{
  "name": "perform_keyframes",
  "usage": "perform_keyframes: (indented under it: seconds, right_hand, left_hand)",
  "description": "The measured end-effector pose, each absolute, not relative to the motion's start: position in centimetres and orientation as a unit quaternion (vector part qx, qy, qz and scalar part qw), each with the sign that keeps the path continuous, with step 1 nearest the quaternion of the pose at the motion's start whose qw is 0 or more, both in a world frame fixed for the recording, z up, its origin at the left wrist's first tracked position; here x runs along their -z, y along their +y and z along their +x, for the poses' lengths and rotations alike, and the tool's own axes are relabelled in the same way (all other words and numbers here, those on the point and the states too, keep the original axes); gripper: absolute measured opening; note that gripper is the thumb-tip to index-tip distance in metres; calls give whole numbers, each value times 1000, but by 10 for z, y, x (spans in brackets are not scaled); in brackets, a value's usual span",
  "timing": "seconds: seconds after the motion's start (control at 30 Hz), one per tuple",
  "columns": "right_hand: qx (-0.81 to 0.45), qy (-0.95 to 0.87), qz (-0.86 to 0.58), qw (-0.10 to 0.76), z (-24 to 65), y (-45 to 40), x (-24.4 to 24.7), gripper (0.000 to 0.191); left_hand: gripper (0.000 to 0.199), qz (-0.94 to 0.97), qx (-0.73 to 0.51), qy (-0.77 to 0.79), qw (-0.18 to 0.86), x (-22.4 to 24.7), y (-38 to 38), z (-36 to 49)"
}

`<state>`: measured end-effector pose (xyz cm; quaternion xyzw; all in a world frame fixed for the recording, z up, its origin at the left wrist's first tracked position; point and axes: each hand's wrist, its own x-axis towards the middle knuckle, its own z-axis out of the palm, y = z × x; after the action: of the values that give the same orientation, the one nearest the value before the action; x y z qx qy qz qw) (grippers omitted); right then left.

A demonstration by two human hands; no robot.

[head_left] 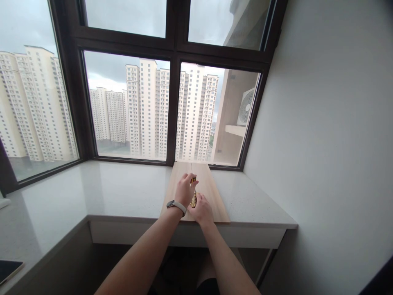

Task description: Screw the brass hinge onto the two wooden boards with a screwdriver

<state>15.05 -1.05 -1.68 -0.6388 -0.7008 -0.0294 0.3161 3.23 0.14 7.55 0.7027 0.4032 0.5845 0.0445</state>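
Pale board [207, 178]; apparently gold-patterned object [193, 200] in right hand [204, 209].

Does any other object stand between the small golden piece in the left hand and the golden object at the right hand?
No separate object is visible between them. The left hand holds the small golden piece just beyond the golden object, which the right hand holds. Fingers partly hide both.
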Motion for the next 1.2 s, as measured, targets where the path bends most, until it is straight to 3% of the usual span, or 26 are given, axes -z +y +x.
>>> perform_keyframes:
  seconds: [0.27, 0.67, 0.97, 1.2]
  right_hand:
    - [24, -698, -640, 320, 150, -11, 16, 50]
    - [23, -699, -643, 312, 150, -12, 14, 53]
    - [22, -696, -648, 308, 150, -10, 17, 58]
    - [29, -698, -646, 308, 150, -11, 16, 54]
  left_hand:
    - [29, 701, -594, 390, 61, -78, 0, 35]
    - [14, 688, -604, 399, 46, -76, 0, 31]
    - [23, 680, -614, 395, 69, -77, -1, 33]
    - [12, 689, -606, 387, 94, -75, 1, 35]
